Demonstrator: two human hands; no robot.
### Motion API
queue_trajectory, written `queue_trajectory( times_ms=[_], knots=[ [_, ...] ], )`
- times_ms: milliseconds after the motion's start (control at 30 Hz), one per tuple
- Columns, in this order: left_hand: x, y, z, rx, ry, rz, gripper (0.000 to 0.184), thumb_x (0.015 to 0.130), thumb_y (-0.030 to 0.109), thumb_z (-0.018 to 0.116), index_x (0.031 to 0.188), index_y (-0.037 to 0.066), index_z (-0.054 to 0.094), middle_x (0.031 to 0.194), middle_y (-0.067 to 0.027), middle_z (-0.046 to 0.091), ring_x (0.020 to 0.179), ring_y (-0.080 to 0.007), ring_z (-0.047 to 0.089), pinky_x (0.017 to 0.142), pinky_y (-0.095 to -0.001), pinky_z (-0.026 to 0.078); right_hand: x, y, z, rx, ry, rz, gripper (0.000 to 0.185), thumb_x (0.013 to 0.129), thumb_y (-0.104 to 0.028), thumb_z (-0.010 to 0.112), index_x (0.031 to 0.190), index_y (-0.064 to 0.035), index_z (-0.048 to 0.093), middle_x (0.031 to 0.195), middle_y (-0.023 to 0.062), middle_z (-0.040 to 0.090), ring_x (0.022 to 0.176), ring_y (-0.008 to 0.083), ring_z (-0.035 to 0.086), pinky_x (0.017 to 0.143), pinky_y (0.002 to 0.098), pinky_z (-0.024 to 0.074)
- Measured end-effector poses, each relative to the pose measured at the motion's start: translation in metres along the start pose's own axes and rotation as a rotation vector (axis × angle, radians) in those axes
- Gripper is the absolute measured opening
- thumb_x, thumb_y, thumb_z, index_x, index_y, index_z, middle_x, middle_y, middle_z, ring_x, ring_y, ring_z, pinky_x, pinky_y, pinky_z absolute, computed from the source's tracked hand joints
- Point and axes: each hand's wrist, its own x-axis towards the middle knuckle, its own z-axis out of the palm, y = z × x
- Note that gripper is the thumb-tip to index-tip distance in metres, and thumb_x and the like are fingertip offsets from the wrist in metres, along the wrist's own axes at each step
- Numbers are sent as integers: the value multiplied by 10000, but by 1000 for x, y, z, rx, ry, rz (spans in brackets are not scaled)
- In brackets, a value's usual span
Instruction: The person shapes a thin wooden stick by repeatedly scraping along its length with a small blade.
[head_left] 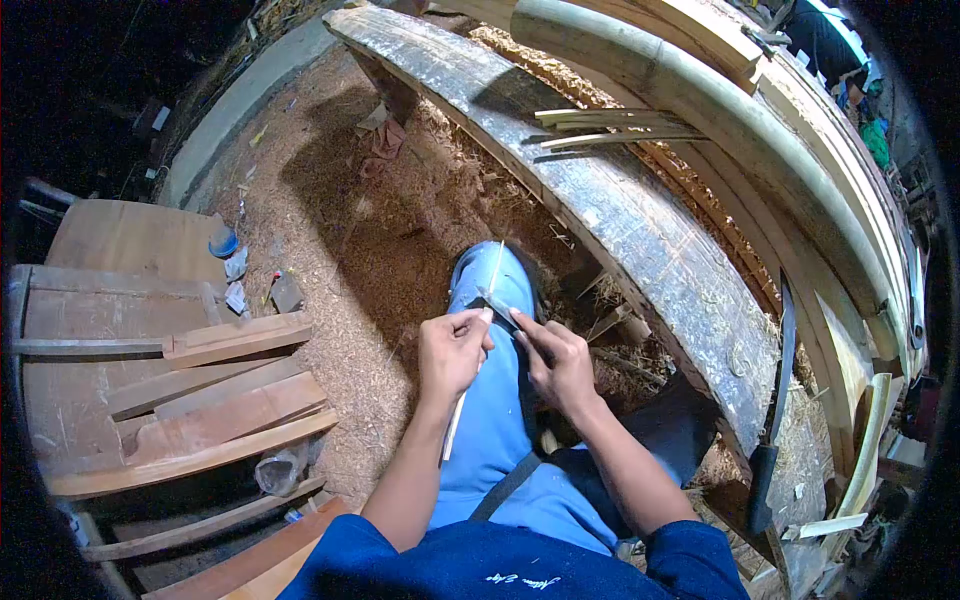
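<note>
Over the blue trouser leg [485, 400], my left hand [452, 350] is closed in a pinch on a thin pale bamboo strip [454, 425]. One end of the strip runs past the knee; the other hangs below the hand. My right hand [556, 362] grips a small knife [497, 305], its fingers wrapped over the handle, which is mostly hidden. The knife's blade points up and left, against or very close to the strip beside my left fingertips; exact contact cannot be made out.
A long worn plank [640, 205] curves past on the right, bearing several bamboo strips [615, 122] and a long-bladed machete [785, 350]. Behind it lies a thick bamboo pole [720, 115]. Cut wooden boards [230, 410] are stacked at left. Shavings cover the ground [360, 290].
</note>
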Motion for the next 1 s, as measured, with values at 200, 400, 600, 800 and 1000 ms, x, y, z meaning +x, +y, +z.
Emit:
queue_trajectory(
  times_ms=[200, 400, 600, 800, 1000],
  knots=[
    [5, -5, 2, 137, 31, 19, 361, 934, 170, 633, 629, -21, 630, 483, -6, 524, 391, -41, 431, 384, -222, 321, -1, 1, -2, 14, -26, -36, 390, 839, -62, 682, 1212, -178, 674, 645, 136, 482, 542, 298, 517, 530, 408, 437],
    [-6, -8, 4, 97, 19, -5, 217, 918, 174, 650, 934, -24, 738, 556, 2, 578, 466, -30, 487, 421, -222, 364, 1, 13, -1, 101, -60, 61, 449, 847, 29, 639, 1261, -144, 637, 862, 186, 648, 731, 201, 639, 658, 350, 513],
    [-54, -12, -10, 106, -24, -80, 228, 919, 172, 667, 1025, -21, 725, 587, 1, 583, 473, -24, 468, 417, -206, 349, 10, 33, 0, 309, -3, 185, 395, 909, 58, 537, 1289, -37, 588, 1136, 195, 681, 964, 99, 604, 864, 269, 481],
    [-92, -12, -43, 30, -95, -206, 218, 933, 147, 646, 1050, -26, 711, 620, -14, 582, 461, -33, 452, 415, -189, 347, -8, 108, 11, 310, -136, 755, 415, 968, -259, 567, 1295, -3, 575, 1224, 137, 634, 1095, 198, 600, 945, 296, 457],
    [-77, -13, -36, -34, -109, -115, 283, 943, 113, 615, 1181, -37, 638, 700, -60, 610, 464, -58, 503, 402, -203, 381, -16, 128, -12, 355, -292, 697, 536, 967, -461, 531, 1255, -12, 584, 1082, 93, 600, 890, 163, 560, 778, 330, 445]
  ],
)
